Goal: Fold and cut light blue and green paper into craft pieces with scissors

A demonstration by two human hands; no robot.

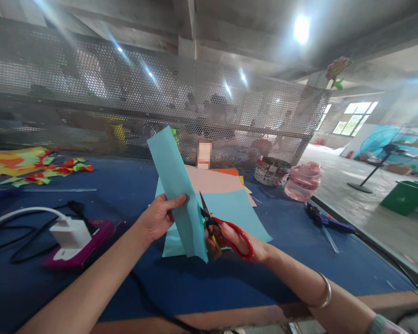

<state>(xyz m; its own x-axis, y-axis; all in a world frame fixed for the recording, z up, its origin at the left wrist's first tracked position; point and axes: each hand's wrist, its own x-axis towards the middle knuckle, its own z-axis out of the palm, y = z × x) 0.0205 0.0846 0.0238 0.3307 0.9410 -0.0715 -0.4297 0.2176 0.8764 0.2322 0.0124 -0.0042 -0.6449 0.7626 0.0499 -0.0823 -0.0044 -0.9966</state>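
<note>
A folded sheet of light blue paper (176,178) stands tilted in front of me, pinched between the thumb and fingers of my left hand (163,213). My right hand (226,234) is closed round red-handled scissors (237,236), some fingers hidden behind the handles. The scissors' dark blades are apart and point up, at the right edge of the folded paper. I cannot tell whether they touch it. Something yellow shows by the right fingers, partly hidden. Beneath both hands lie more light blue sheets (238,215), with a pink sheet (216,181) behind them.
On the blue table lie a purple power strip with a white charger (70,238), coloured paper pieces (55,171) and a blue glue gun (329,222). A round container (271,172) and a pink bottle (303,181) stand at the right. Perforated metal panels (142,102) rise behind.
</note>
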